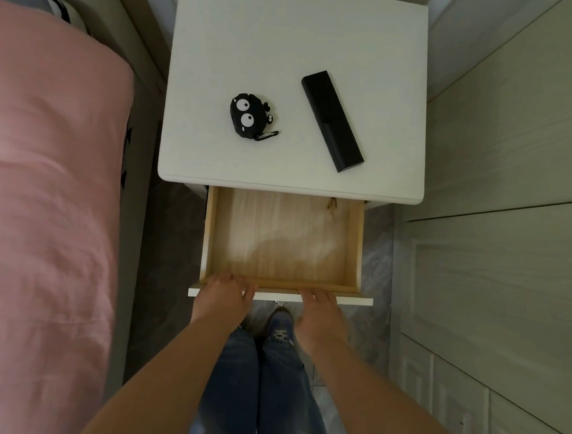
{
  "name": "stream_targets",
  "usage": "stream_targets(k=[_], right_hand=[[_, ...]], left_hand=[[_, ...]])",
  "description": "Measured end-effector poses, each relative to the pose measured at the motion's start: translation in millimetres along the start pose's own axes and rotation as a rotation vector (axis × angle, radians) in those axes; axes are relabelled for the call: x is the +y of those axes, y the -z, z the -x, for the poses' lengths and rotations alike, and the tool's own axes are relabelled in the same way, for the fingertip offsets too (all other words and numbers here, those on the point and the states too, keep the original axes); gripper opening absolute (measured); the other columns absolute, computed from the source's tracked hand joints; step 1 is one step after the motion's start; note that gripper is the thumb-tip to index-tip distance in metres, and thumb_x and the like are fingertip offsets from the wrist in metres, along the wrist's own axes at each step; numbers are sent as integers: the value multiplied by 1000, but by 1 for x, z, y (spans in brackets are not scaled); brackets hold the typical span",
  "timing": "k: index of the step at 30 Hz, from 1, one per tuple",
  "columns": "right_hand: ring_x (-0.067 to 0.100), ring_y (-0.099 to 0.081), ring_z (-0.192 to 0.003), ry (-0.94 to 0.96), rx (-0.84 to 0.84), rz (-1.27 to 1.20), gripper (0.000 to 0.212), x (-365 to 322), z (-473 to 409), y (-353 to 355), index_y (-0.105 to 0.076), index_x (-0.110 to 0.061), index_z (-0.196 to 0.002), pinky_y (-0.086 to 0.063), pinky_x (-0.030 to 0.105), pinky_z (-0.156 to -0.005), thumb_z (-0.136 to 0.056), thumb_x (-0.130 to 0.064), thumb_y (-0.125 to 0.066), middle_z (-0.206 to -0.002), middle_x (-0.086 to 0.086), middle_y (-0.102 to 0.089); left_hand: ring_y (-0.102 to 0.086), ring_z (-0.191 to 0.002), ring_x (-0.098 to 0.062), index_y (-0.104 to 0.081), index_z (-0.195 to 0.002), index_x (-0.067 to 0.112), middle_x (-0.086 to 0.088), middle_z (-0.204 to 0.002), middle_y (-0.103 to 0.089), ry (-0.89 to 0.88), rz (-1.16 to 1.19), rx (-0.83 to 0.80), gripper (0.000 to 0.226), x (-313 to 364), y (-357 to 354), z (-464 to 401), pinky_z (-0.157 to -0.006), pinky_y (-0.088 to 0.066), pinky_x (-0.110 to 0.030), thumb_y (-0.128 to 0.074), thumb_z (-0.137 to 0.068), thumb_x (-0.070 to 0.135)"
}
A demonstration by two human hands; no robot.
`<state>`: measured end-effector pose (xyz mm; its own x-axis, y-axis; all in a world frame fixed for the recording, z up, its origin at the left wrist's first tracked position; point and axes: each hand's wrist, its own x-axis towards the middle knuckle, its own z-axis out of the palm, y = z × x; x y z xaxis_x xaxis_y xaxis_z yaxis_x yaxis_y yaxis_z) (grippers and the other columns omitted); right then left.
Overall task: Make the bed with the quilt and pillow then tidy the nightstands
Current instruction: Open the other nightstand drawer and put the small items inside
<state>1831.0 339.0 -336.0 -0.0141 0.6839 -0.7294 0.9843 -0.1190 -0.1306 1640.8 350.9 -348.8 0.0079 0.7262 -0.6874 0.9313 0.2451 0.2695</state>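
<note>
Down at the near edge, the left hand (225,296) lies over the white front panel of the drawer (284,244), fingers curled onto its top lip toward the left corner, and the right hand (320,310) rests on the same panel further right, fingers laid flat over the edge; neither hand holds anything loose, though whether they truly grip the panel or only rest on it cannot be told. Both bare forearms run back toward the camera, with blue jeans and one shoe (281,327) on the grey floor between them. The drawer is pulled well out, showing a pale wood bottom with nothing lying in it. Above it, the white nightstand (257,43) carries a black remote (331,121) lying slantwise toward the right, and near it, apart, a small black earbud case (249,116) with cartoon eyes (a clip hangs off its near end). The pink quilt (41,180) covers the bed to the left, and pale panelled doors stand to the right.
</note>
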Motion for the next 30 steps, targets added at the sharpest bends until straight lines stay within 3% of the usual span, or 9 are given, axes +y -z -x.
stream_targets(k=[6,9,13,17,19,22,26,28,30], right_hand=[[22,-40,-129,34,-130,80,56,0,-5,18,-36,-21,-144,-41,35,-103,-91,-14,-51,-141,2,-45],[23,-51,-117,43,-163,86,46,-4,-2,31,-46,-20,-137,-46,34,-96,-91,-13,-51,-131,4,-52],[24,-54,-112,105,-77,-6,45,-22,4,53,-47,-19,-136,-48,34,-92,-92,-18,-54,-126,4,-52],[20,-51,-111,202,118,-19,55,-43,3,86,-42,-21,-138,-49,33,-91,-86,-13,-60,-129,3,-49],[18,-52,-105,242,244,-13,59,-54,-3,108,-38,-23,-140,-50,32,-87,-87,-15,-61,-128,3,-48],[13,-52,-98,321,490,-54,73,-64,-21,148,-28,-24,-146,-51,27,-82,-84,-15,-66,-125,0,-48],[18,-50,-109,387,704,7,83,-63,-62,190,-25,-20,-151,-46,32,-89,-79,-10,-66,-128,3,-48],[22,-47,-119,322,750,45,84,-62,-82,204,-26,-20,-151,-44,36,-95,-78,-11,-66,-134,6,-46],[26,-40,-130,239,743,72,84,-61,-97,212,-23,-20,-152,-40,38,-101,-80,-15,-66,-146,9,-37]], left_hand=[[-43,-129,-24,-54,-134,26,-3,-140,-47,60,50,-185,67,-1,6,0,-105,-41,-42,-28,-91,70],[-42,-132,-26,-52,-137,28,-5,-146,-44,101,176,-232,70,4,12,6,-104,-39,-41,-25,-90,72],[-53,-119,-27,-51,-135,20,-10,-134,-55,97,191,-289,84,14,34,13,-99,-43,-38,-7,-89,75],[-61,-99,-19,-62,-110,20,-3,-111,-65,23,314,-211,33,27,64,13,-91,-50,-35,-37,-101,40],[-60,-87,-5,-61,-99,34,13,-102,-63,-62,301,-90,20,32,85,10,-83,-55,-33,-48,-93,47],[-55,-83,2,-53,-102,43,23,-96,-53,-208,198,250,28,37,125,-8,-72,-53,-25,-55,-82,62],[-52,-96,-5,-56,-110,26,12,-108,-52,-351,297,678,30,43,178,-37,-76,-46,-22,-65,-85,40],[-54,-102,-11,-58,-110,21,7,-113,-54,-358,352,775,27,43,197,-53,-79,-49,-28,-66,-85,28],[-54,-113,-14,-56,-117,20,5,-126,-52,-362,344,753,37,40,209,-71,-88,-50,-30,-69,-83,23]])
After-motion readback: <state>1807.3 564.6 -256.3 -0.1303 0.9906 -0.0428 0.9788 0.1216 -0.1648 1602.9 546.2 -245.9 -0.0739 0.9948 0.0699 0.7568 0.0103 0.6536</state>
